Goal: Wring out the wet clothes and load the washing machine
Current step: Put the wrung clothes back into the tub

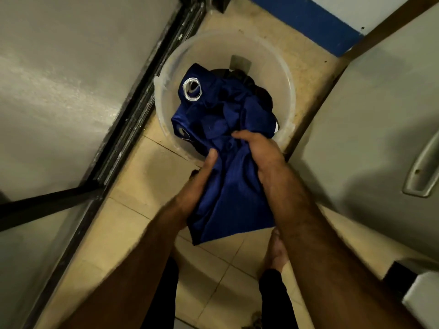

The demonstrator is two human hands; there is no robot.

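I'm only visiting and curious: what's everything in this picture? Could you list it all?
blue cloth: one, dark blue with silver eyelets, partly in the tub, partly lifted out
tub: one, translucent white, on the floor, centre
dark clothes: number unclear, black, in the tub under the blue cloth
floor: one, beige tiles, underfoot
handle: one, grey, on the right panel
black frame: one, black, edging the left panel
left hand: one, grips the blue cloth's left side
right hand: one, grips the blue cloth from above
foot: one, bare, on the floor below the blue cloth
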